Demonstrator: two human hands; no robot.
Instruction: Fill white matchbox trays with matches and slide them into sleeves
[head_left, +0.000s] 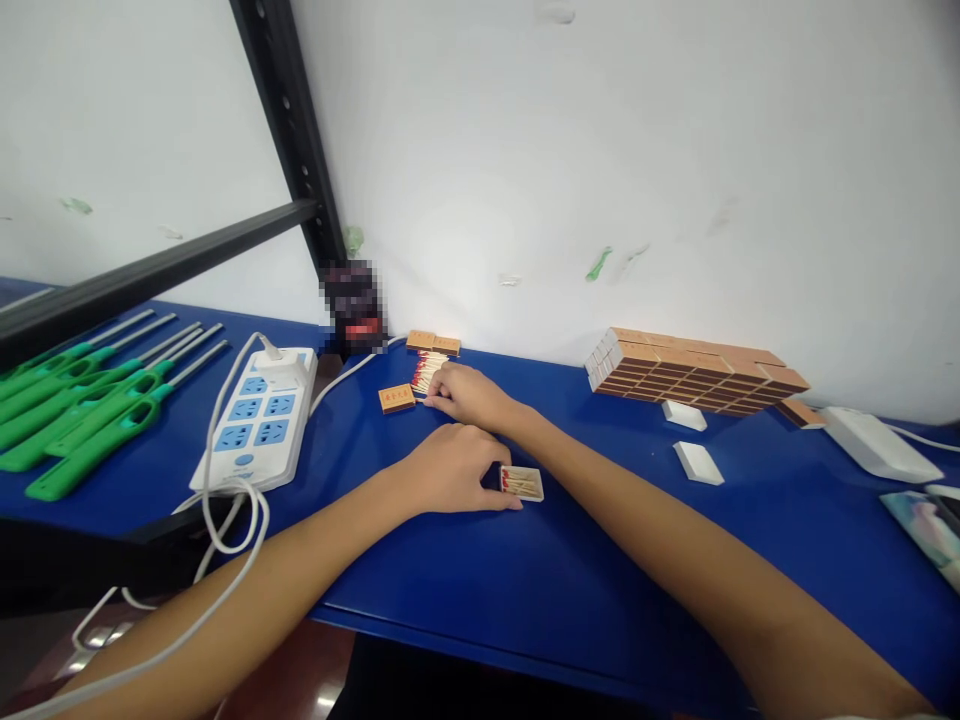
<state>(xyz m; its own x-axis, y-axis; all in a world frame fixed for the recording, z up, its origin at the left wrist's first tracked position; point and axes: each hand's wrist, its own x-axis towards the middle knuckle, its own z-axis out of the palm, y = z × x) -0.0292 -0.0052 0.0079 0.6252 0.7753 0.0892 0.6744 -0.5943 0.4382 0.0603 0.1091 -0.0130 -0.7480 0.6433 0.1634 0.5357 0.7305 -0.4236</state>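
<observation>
My left hand [457,470] grips a small white matchbox tray [533,494] on the blue table, thumb at the near side and fingers at the left end. Several red-headed matches [521,482] lie in that tray. Farther back, my right hand [471,396] reaches across to a loose pile of red-tipped matches [429,368], its fingertips pinched together on matches at the pile's near right side. My fingers cover part of the pile. A closed brown matchbox [397,398] lies just left of it, and two more matchboxes [433,343] sit behind it by the wall.
Stacked matchboxes [697,370] stand at right, with two white trays [698,463] before them. A white device [879,443] lies farther right. At left are a power strip [262,415] with a looping cable, green long-necked lighters [112,420] and a black metal frame [289,110].
</observation>
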